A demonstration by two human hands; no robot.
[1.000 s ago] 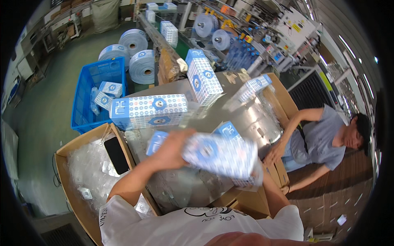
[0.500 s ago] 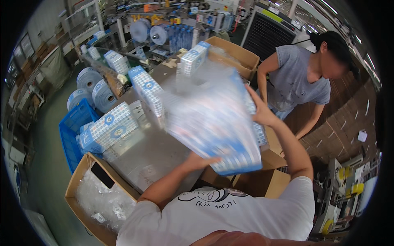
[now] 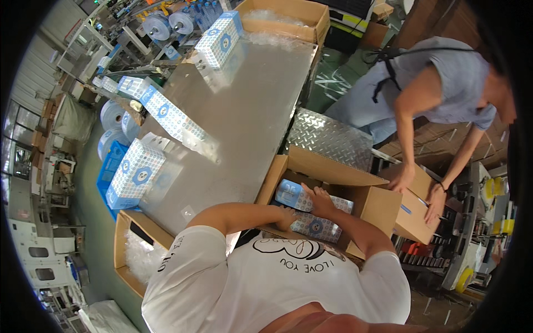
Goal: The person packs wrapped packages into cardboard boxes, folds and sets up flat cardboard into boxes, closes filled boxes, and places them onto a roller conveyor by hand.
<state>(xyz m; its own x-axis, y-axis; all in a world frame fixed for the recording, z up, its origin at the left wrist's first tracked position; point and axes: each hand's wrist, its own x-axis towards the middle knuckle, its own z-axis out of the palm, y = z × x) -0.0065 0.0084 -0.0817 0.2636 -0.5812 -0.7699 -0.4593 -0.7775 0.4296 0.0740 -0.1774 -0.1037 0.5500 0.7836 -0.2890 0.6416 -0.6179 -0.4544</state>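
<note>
Blue-and-white patterned packs (image 3: 316, 226) lie side by side in an open cardboard box (image 3: 383, 213) in front of me. My right hand (image 3: 320, 202) rests on top of the far pack (image 3: 345, 206), its fingers stretched out and spread, gripping nothing. Close by, my left hand (image 3: 286, 217) reaches over the box's left wall and touches the left end of the packs. Its fingers look extended and open, though their tips are partly hidden. The box flaps stand up around both hands.
A metal table (image 3: 244, 105) bears an upright pack (image 3: 220, 40), a leaning pack (image 3: 172, 116) and another at its left edge (image 3: 135, 173). Boxes of clear plastic film (image 3: 141, 255) stand at its corners. On the right, a co-worker (image 3: 422, 105) handles a closed carton (image 3: 416, 205).
The blurred stack of packs I held over the table is now down in the cardboard box. Both hands have lowered with it. The co-worker's hands now rest on a carton.
</note>
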